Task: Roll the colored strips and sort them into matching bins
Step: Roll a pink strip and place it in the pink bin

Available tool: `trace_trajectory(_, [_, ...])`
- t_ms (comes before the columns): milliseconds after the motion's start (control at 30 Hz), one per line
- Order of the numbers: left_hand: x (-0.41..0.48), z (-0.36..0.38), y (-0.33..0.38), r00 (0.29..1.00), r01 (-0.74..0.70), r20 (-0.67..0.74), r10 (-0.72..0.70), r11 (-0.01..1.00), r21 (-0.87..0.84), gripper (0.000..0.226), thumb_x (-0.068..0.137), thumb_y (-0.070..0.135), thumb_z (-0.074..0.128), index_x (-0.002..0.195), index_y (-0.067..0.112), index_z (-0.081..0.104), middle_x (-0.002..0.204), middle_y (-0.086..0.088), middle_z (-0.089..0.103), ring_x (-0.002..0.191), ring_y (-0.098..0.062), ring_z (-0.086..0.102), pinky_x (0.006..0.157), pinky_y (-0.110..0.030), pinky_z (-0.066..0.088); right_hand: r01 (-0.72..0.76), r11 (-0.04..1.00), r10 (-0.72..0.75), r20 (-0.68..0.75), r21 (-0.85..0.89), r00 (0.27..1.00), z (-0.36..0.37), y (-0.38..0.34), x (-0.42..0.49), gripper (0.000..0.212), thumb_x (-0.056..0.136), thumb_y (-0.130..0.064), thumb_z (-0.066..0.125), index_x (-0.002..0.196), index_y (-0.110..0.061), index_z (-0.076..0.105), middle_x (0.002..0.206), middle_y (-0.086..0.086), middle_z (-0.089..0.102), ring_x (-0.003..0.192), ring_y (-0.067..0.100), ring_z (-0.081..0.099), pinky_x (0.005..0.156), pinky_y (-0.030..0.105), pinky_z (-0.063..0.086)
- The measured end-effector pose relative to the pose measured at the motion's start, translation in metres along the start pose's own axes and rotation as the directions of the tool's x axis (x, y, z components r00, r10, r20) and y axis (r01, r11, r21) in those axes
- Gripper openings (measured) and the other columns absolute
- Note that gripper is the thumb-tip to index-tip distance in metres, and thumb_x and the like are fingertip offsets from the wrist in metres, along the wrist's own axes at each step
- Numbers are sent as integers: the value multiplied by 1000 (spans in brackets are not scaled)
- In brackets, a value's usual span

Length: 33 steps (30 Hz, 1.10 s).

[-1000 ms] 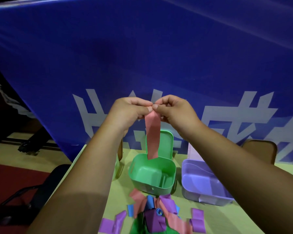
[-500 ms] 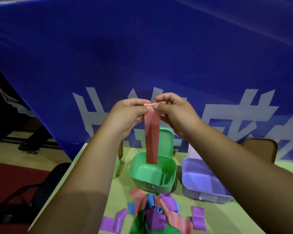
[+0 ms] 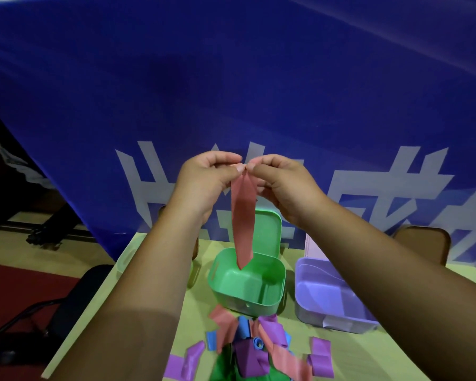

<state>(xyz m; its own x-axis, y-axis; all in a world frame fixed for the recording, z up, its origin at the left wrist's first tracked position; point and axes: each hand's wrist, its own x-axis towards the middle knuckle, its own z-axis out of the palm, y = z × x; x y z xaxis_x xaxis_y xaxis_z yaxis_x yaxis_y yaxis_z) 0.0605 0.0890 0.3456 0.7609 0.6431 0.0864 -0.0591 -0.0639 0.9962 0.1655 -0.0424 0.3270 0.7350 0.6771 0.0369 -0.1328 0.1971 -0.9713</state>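
While left hand, right hand pinch strip, raised

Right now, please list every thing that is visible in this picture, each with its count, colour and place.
held strip: one, pink, hanging from both hands
green bin: one, green, table centre, open
purple bin: one, lilac, right of the green bin
loose strips: many, pink, purple, blue and green, piled before the bins
table: one, yellow-green, under the bins
banner: one, blue with white characters, behind the table
chair: one, black, left of the table
left hand: one, pinches the strip's top end
right hand: one, pinches the same end
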Motion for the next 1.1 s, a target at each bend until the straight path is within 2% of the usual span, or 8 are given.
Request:
trace_trajectory(133, [1, -1, 1, 1000, -4, 29, 4, 1000, 10, 23, 92, 3, 83, 113, 11, 80, 89, 1, 80, 94, -20, 80, 88, -29, 65, 43, 996, -44, -19, -79, 999, -4, 2, 3, 12, 102, -13, 71, 111, -5, 73, 97, 13, 80, 90, 24, 77, 90, 39, 63])
trace_trajectory(267, [2, -2, -1, 998, 27, 59, -24, 999, -46, 26, 93, 3, 81, 119, 6, 76, 108, -17, 81, 108, -32, 79, 98, -39, 64, 76, 993, -79, -25, -87, 997, -4, 1, 9, 9, 99, -7, 74, 106, -11, 73, 85, 1, 76, 82, 15, 74, 81, 34, 58])
trace_trajectory(400, [1, -1, -5, 997, 48, 58, -44, 997, -66, 22, 96, 7, 80, 117, 3, 75, 107, -20, 81, 107, -37, 79, 100, -46, 64, 103, 989, -106, -15, -107, 994, -6, 4, 13, 14, 97, -5, 76, 104, -16, 73, 84, -1, 71, 85, 17, 73, 79, 32, 56])
trace_trajectory(633, [4, 5, -8, 1000, 14, 3, -14, 1000, -3, 23, 92, 0, 82, 113, 8, 77, 98, -12, 79, 96, -25, 79, 99, -47, 64, 73, 994, -76, -27, -79, 997, -9, 8, 14, 17, 95, -3, 74, 110, -13, 74, 99, 11, 76, 92, 24, 74, 90, 44, 58])
trace_trajectory(733, [5, 3, -7, 1000, -4, 2, 4, 1000, 8, 25, 91, 2, 83, 114, 10, 78, 98, -9, 80, 97, -23, 80, 96, -44, 65, 68, 997, -68, -20, -21, 997, -9, 10, 13, 13, 99, -11, 73, 111, -9, 72, 105, 20, 78, 95, 30, 75, 96, 48, 58])
trace_trajectory(933, [3, -1, -7, 999, -10, 32, 9, 999, 33, 30, 91, 3, 84, 118, 12, 77, 103, -7, 82, 105, -28, 80, 99, -44, 64, 104, 993, -105, -19, -60, 994, -12, 12, 11, 15, 100, -9, 73, 115, -10, 73, 102, 13, 78, 92, 22, 78, 84, 33, 60])
trace_trajectory(1033, [1, 0, -9, 998, 14, 57, -14, 1000, -4, 26, 93, 7, 83, 118, 9, 77, 109, -14, 81, 110, -37, 78, 102, -48, 62, 108, 993, -109, -19, -50, 994, -13, 12, 12, 16, 98, -6, 74, 113, -13, 73, 92, 5, 72, 86, 18, 75, 82, 32, 59])
trace_trajectory(1100, [-1, 2, -11, 999, 27, 48, -25, 999, -37, 22, 96, 7, 79, 118, 4, 76, 112, -20, 80, 108, -37, 79, 100, -46, 64, 116, 992, -117, -13, -48, 993, -14, 12, 11, 17, 97, -5, 74, 113, -13, 73, 95, 7, 73, 90, 21, 75, 85, 35, 60])
